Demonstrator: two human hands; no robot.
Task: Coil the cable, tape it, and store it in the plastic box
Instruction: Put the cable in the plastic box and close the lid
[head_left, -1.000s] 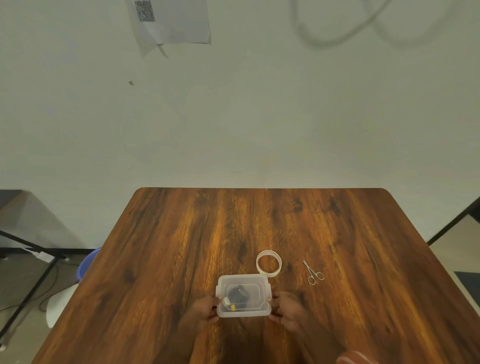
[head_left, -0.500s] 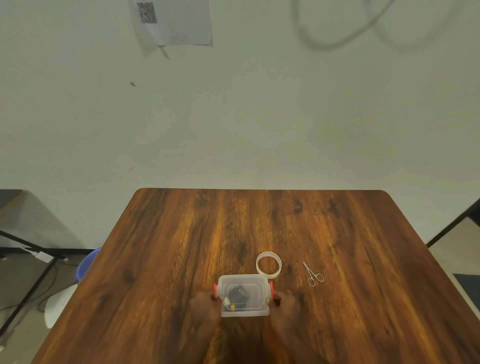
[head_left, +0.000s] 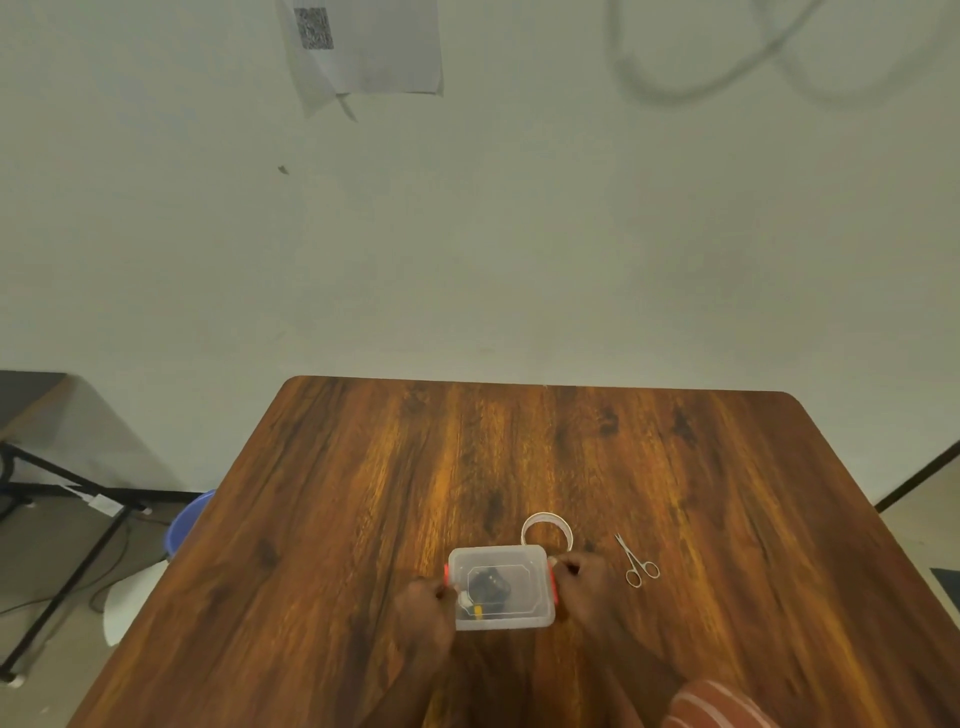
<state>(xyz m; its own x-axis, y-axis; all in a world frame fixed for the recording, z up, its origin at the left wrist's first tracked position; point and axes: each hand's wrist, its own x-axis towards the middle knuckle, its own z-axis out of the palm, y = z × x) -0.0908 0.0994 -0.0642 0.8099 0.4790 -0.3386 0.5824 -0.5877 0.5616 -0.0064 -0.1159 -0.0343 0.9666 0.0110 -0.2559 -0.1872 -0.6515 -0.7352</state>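
Observation:
A small clear plastic box (head_left: 524, 613) with its lid on and red side clips sits on the wooden table (head_left: 363, 519) near the front edge. Through the lid I see the dark coiled cable (head_left: 487, 586) with a yellow bit beside it. My left hand (head_left: 426, 605) is against the box's left red clip, fingers curled at it. My right hand (head_left: 584, 582) is against the right red clip in the same way. A roll of clear tape (head_left: 546, 527) stands just behind the box.
Small silver scissors (head_left: 638, 562) lie to the right of the tape roll. A blue bucket (head_left: 187, 522) sits on the floor past the table's left edge, beside a black metal frame (head_left: 62, 571). A wall rises behind the table.
The red side clips, not visible a second ago, now show at both ends of the box. Both hands stayed at the box's sides, shifting slightly forward along them.

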